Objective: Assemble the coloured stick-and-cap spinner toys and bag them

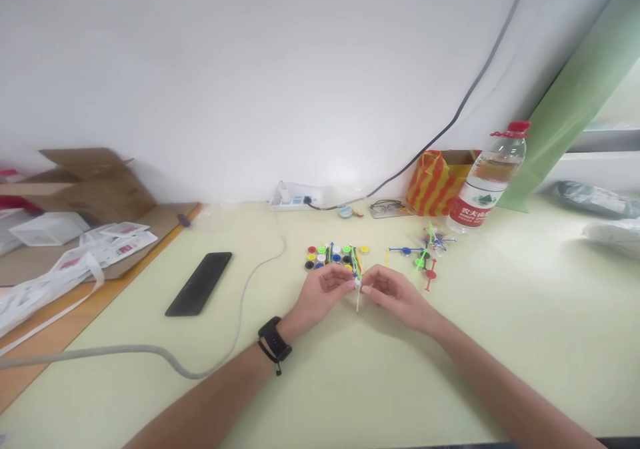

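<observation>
My left hand [324,293] and my right hand [399,297] meet over the middle of the table. Between their fingertips they pinch a small white plastic disc with a thin stick [358,297], its stick pointing down toward me. Just beyond the hands lie rows of small round plastic discs [321,258] in red, yellow, green, white, blue and black. Among these are several coloured sticks [356,257], partly hidden behind my fingers. To the right sits a loose pile of discs fitted with sticks [425,260], in blue, green and red.
A black phone [199,284] and a grey cable [240,312] lie to the left. Eyeglasses [389,207], a striped bag [434,183] and a water bottle [486,182] stand or lie at the back right. A power strip [295,199] rests against the wall. A cardboard box [95,182] is far left.
</observation>
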The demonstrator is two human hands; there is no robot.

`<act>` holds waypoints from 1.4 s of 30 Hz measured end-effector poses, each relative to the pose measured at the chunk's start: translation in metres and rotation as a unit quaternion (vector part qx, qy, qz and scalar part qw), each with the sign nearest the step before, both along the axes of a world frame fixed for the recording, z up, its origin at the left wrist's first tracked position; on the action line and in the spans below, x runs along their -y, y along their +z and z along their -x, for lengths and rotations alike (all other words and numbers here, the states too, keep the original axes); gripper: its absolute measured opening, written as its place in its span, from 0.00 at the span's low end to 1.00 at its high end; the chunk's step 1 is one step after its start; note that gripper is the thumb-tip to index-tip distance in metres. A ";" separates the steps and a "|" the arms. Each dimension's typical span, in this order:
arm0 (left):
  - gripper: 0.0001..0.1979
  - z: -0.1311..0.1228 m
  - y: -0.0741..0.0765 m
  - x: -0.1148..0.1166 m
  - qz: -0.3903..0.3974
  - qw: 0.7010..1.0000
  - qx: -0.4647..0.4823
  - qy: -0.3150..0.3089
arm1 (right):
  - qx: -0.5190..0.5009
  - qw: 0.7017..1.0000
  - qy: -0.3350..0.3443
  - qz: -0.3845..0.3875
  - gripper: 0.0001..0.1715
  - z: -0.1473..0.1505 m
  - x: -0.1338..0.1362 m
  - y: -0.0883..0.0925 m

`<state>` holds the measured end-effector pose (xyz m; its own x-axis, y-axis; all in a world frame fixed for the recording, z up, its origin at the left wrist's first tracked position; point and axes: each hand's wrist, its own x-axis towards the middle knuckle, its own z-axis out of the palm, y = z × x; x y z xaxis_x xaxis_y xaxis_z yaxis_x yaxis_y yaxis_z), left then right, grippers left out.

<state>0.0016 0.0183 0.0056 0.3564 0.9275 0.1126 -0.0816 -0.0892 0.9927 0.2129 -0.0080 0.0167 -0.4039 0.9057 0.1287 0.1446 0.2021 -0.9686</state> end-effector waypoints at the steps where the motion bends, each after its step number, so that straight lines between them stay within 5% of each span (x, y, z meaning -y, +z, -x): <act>1: 0.15 0.000 0.000 0.000 0.001 1.000 -0.001 -0.002 | 0.001 1.000 -0.001 -0.002 0.14 0.000 -0.001 -0.002; 11: 0.18 -0.001 0.001 0.006 0.043 0.998 0.010 -0.052 | 0.077 0.993 -0.043 -0.082 0.14 0.003 0.001 -0.004; 14: 0.24 0.000 -0.001 0.006 0.055 0.997 0.011 -0.054 | 0.092 0.982 -0.104 -0.125 0.13 -0.002 -0.004 -0.006; 20: 0.20 -0.001 -0.003 0.005 0.027 0.997 -0.039 -0.055 | 0.205 0.909 -0.273 -0.238 0.12 -0.031 -0.024 -0.013; 26: 0.15 0.000 -0.006 0.005 -0.003 0.995 -0.076 -0.060 | 0.404 0.798 -0.374 -0.244 0.12 -0.057 -0.033 -0.021; 30: 0.15 0.000 -0.004 0.005 -0.020 0.994 -0.094 -0.056 | 0.482 0.765 -0.366 -0.220 0.12 -0.065 -0.035 -0.029; 36: 0.14 -0.001 0.002 0.007 -0.027 0.993 -0.098 -0.053 | 0.433 0.805 -0.276 -0.296 0.12 -0.061 -0.038 -0.033; 42: 0.13 -0.002 0.004 0.008 -0.034 0.991 -0.115 -0.056 | 0.475 0.800 -0.210 -0.300 0.13 -0.052 -0.034 -0.037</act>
